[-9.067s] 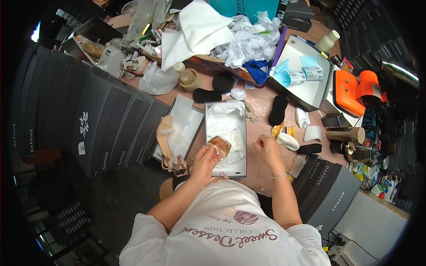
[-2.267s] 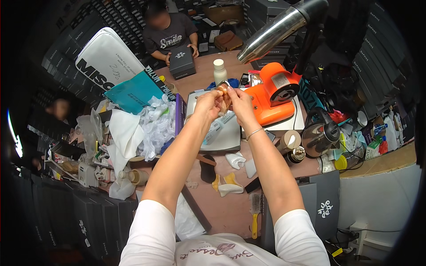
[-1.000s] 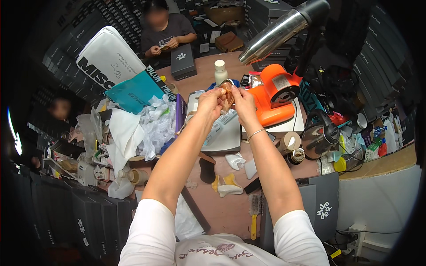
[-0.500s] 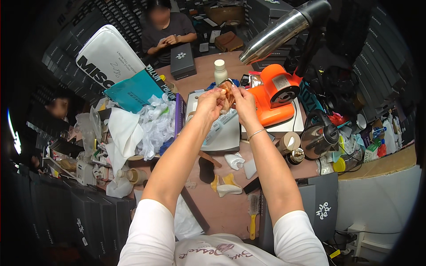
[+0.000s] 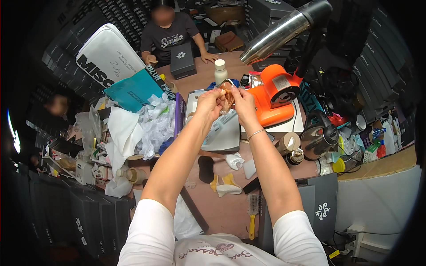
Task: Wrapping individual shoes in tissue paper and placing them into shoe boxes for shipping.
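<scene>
Both my arms stretch forward over the table. My left hand [image 5: 209, 104] and my right hand [image 5: 244, 104] are closed from either side on a glossy brown item with a pale edge [image 5: 228, 88]. My fingers cover much of it, so its kind cannot be made out. Under my hands lies a light grey open box [image 5: 224, 141] with a clear printed wrapper [image 5: 216, 129] across it. Just beyond the held item stands a white capped bottle [image 5: 220, 72]. An orange machine with a metal blower tube [image 5: 275, 91] is right of my right hand.
Crumpled white tissue [image 5: 156, 119] and bags are heaped at left. A kettle [image 5: 318, 135] and jars [image 5: 295, 156] stand at right. Nearer me lie a yellow-handled brush [image 5: 253, 217], a black pad [image 5: 206, 169] and cloth scraps [image 5: 228, 188]. Dark boxes surround the table; a person [image 5: 171, 35] sits opposite.
My hands stay nearly in place on the brown item. The person opposite has parted their hands, with one now resting on the table by the dark box.
</scene>
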The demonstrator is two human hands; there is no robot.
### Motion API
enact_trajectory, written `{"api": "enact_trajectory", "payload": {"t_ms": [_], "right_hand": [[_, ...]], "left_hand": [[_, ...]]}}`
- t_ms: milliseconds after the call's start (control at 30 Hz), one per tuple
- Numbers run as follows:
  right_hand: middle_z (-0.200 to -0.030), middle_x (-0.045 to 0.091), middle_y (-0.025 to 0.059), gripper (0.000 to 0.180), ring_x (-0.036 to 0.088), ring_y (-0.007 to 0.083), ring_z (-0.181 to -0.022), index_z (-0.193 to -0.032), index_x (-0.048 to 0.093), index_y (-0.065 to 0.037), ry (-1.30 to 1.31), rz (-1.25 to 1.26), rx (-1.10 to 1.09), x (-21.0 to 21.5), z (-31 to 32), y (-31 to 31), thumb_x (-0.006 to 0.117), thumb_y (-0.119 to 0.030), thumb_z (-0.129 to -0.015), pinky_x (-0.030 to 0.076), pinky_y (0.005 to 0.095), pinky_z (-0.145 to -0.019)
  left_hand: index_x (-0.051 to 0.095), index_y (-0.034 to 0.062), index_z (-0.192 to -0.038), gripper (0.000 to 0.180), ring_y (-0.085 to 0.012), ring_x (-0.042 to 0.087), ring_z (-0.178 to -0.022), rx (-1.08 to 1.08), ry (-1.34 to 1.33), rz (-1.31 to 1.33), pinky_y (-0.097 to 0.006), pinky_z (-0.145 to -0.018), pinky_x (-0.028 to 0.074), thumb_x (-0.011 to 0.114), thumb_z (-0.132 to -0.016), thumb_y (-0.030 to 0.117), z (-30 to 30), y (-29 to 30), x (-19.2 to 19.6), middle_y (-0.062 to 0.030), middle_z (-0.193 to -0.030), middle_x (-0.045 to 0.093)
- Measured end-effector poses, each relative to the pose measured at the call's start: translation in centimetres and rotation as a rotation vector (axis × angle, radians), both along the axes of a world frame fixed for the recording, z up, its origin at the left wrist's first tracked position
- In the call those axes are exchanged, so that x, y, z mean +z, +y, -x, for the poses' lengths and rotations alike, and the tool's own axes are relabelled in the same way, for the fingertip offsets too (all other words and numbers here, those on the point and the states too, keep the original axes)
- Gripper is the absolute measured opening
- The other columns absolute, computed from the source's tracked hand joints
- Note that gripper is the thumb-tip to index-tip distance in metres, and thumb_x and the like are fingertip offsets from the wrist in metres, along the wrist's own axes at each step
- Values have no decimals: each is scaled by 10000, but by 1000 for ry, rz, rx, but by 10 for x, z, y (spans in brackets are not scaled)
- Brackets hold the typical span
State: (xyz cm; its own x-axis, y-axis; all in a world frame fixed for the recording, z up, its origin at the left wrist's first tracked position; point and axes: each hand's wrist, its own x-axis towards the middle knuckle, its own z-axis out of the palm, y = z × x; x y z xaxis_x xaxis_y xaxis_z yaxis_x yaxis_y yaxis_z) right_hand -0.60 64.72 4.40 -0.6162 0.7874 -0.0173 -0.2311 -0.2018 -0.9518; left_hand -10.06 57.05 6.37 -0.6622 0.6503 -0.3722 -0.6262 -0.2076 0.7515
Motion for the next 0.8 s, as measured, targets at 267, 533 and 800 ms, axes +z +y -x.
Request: {"api": "enact_trajectory", "payload": {"t_ms": [267,533,800], "right_hand": [[-799,634,63,363,542,101,-707,-942,638,52,12,-28,3,1,0,0,572,-305,-933,455,262,-640],[-792,629,54,372,537,91,-679,-908,640,53,87,112,-11,6,-4,15,561,-309,-942,453,261,-612],[-803,653,62,372,575,108,-683,-901,659,58,46,34,-89,4,1,17,552,-295,-946,476,270,-631]], "left_hand": [[591,-13,-932,98,-158,584,-732,26,-13,-28,-274,-682,507,602,-837,-30,0,-1,-1,-102,-865,618],[538,0,-1044,158,-206,631,-845,-94,21,22,-348,-776,535,561,-889,22,-13,0,28,-122,-935,622],[530,17,-994,228,-169,614,-783,-16,405,74,-316,-726,536,583,-933,230,-21,4,56,-100,-906,592]]}}
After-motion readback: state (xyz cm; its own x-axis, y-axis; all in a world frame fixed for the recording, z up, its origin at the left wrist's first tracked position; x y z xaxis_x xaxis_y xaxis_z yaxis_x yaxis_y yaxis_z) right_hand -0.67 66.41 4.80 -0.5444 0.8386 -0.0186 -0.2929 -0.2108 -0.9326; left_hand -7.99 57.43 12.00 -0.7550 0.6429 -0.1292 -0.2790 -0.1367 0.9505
